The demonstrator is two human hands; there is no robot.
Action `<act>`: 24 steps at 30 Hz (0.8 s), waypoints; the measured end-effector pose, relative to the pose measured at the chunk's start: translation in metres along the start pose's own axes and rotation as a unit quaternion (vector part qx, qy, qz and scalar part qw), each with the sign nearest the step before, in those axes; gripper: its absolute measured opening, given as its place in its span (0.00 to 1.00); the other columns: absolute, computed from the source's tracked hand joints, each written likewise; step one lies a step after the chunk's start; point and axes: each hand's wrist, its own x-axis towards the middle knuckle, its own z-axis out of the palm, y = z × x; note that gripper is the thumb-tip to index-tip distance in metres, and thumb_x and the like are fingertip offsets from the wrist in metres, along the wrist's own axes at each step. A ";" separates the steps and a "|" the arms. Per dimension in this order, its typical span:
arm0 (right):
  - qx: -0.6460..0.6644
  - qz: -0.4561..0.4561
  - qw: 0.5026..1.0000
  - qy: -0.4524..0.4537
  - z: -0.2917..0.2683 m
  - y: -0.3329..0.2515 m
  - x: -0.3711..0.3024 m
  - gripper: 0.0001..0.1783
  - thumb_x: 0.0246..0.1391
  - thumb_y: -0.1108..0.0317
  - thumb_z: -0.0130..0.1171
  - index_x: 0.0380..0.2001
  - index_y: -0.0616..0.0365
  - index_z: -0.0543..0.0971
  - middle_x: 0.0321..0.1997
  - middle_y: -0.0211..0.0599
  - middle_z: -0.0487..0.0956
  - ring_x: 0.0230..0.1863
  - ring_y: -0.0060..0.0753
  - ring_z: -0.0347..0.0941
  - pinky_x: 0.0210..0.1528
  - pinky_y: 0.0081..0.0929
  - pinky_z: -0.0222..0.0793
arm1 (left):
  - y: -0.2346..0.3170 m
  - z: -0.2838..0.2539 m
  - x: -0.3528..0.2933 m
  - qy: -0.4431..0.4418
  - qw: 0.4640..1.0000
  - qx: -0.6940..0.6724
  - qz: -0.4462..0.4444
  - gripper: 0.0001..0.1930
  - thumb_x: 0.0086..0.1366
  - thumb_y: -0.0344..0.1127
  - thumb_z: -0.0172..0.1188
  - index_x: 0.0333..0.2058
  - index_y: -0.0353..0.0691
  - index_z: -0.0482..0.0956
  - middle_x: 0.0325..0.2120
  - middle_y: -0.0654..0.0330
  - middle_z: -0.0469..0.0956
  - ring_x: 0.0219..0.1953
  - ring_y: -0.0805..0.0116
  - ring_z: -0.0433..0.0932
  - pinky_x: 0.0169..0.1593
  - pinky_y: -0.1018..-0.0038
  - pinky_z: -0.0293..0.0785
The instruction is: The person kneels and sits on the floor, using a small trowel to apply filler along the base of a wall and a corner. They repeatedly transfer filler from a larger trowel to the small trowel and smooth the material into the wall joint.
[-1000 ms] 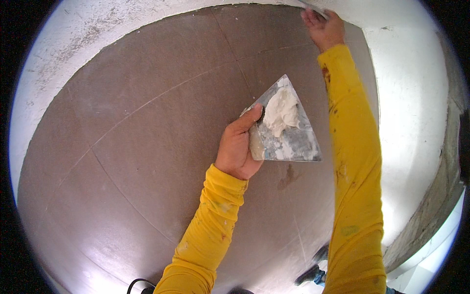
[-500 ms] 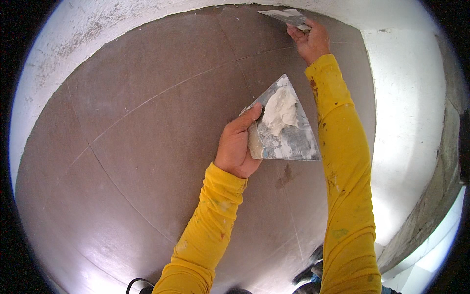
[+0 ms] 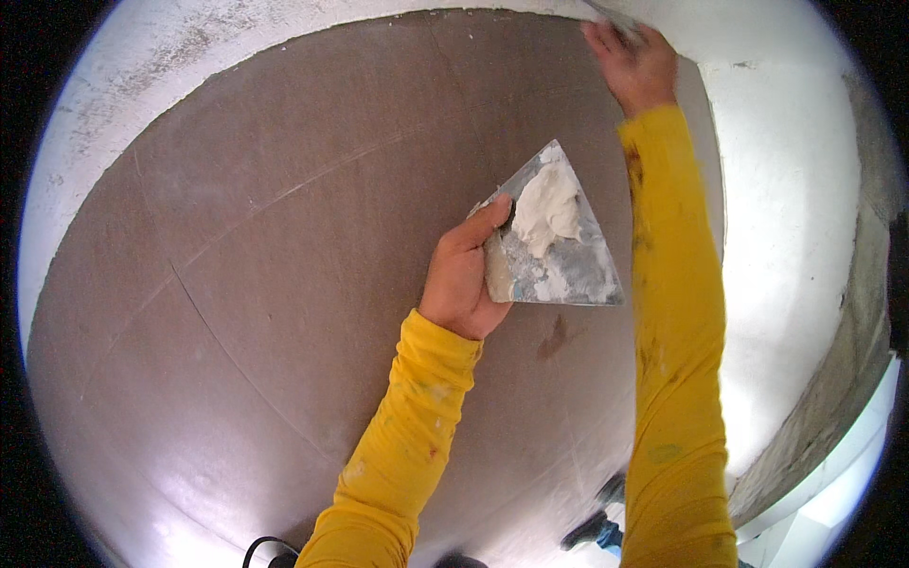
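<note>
My left hand (image 3: pixel 464 275) grips a wide, flared metal putty knife (image 3: pixel 592 270), thumb on top and palm beneath. On its blade lies a thick lump of white putty (image 3: pixel 547 204), with thinner smears around it. Stretched far forward, my right hand (image 3: pixel 644 71) is closed on a second putty knife (image 3: pixel 617 17), a thin grey blade blurred by motion. That blade is against or close to the white wall (image 3: pixel 729 33) near the corner; whether it touches cannot be made out. Its handle is hidden by my fingers.
Brown floor tiles (image 3: pixel 312 284) with thin joints spread below my hands. White walls bound them at the far side and right, with a rough grey edge (image 3: pixel 847 369) beyond. Dark shoes (image 3: pixel 585 530) and a black cable (image 3: pixel 265 541) show at the lower edge.
My right hand has moved right and slightly nearer with its putty knife, whose blade now shows less and is more tilted. My left hand and the loaded putty knife have barely shifted.
</note>
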 end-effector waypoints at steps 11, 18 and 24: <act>-0.134 -0.142 0.973 -0.126 -0.138 -0.082 -0.182 0.17 0.55 0.70 0.58 0.50 0.47 0.79 0.53 0.34 0.77 0.58 0.39 0.69 0.61 0.35 0.67 | 0.015 -0.017 0.002 -0.065 0.988 0.135 -0.036 0.14 0.67 0.36 0.54 0.45 0.33 0.77 0.40 0.52 0.81 0.41 0.61 0.82 0.46 0.67 0.80; -0.272 -0.264 0.897 -0.228 -0.152 -0.095 -0.217 0.21 0.39 0.72 0.68 0.41 0.39 0.83 0.52 0.28 0.78 0.60 0.37 0.64 0.60 0.32 0.64 | 0.007 -0.023 0.001 -0.001 0.950 0.301 -0.077 0.12 0.66 0.35 0.56 0.42 0.33 0.78 0.37 0.54 0.82 0.38 0.64 0.83 0.42 0.72 0.82; -0.266 -0.285 0.896 -0.214 -0.130 -0.104 -0.230 0.17 0.40 0.74 0.68 0.37 0.44 0.83 0.46 0.30 0.79 0.55 0.37 0.67 0.58 0.35 0.62 | 0.003 -0.019 0.010 -0.066 0.955 0.283 -0.062 0.09 0.63 0.37 0.61 0.36 0.36 0.79 0.34 0.58 0.82 0.34 0.67 0.84 0.35 0.78 0.80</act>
